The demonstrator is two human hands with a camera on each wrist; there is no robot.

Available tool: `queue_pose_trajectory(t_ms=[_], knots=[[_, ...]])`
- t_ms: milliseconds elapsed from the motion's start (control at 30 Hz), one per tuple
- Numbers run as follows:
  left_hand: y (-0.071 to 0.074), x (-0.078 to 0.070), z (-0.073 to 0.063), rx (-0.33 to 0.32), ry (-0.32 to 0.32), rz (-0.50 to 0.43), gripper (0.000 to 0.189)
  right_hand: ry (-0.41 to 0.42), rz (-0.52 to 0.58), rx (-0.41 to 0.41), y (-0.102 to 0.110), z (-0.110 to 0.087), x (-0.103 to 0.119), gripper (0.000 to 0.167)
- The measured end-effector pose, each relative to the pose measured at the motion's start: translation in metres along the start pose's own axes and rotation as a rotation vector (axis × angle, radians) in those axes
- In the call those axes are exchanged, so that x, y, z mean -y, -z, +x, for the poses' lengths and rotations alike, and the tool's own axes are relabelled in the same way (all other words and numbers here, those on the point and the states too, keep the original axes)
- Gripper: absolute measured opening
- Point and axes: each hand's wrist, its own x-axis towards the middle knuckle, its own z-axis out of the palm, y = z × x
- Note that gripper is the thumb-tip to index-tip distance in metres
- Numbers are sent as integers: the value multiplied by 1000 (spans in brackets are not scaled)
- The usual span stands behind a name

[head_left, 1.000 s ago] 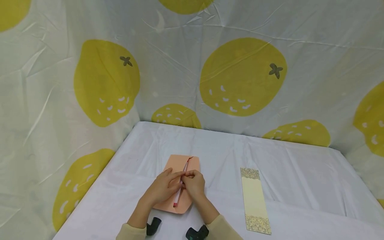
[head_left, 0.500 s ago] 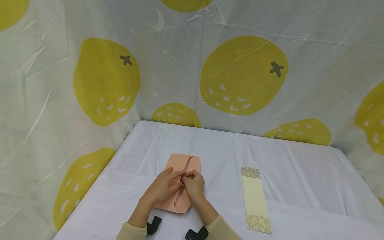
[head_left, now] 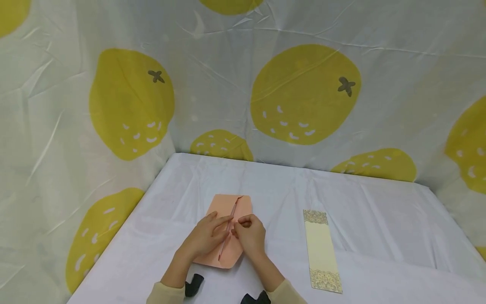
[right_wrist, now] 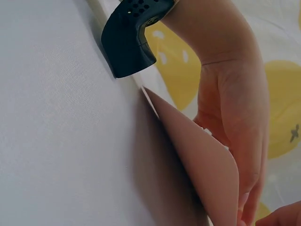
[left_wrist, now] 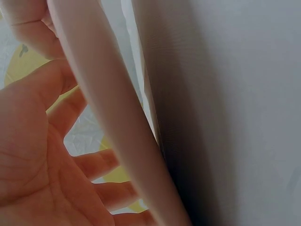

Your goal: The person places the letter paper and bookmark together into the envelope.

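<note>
A peach paper envelope lies on the white table, with a narrow lengthwise slit down its middle. My left hand rests on its left half, forefinger and thumb stretched toward the slit. In the left wrist view the fingers of the left hand are nearly straight and spread over the paper. My right hand is by the right side of the slit, thumb and forefinger curled together. Whether anything thin is between those fingertips is hidden. The right wrist view has the right hand behind the envelope's edge, which stands slightly off the table.
A long cream card with patterned gold ends lies to the right. The dark wrist device on the left and the one on the right sit close above the table. A lemon-printed cloth hangs behind.
The slit in the envelope has narrowed, and less white shows inside. My right hand has shifted a little to the right, apart from the left fingertips. The left hand stays put.
</note>
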Motion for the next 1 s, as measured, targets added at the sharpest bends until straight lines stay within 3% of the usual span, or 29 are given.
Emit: queue_pose_trajectory(t_ms=[467, 733, 1000], knots=[[-4, 2, 0, -5, 12, -21, 40, 69, -22, -5, 34, -16, 21, 10], [-3, -1, -1, 8, 42, -33, 40, 68, 28, 19, 56, -23, 34, 12], [-1, -3, 0, 6, 31, -35, 40, 45, 1, -11, 82, -21, 35, 11]])
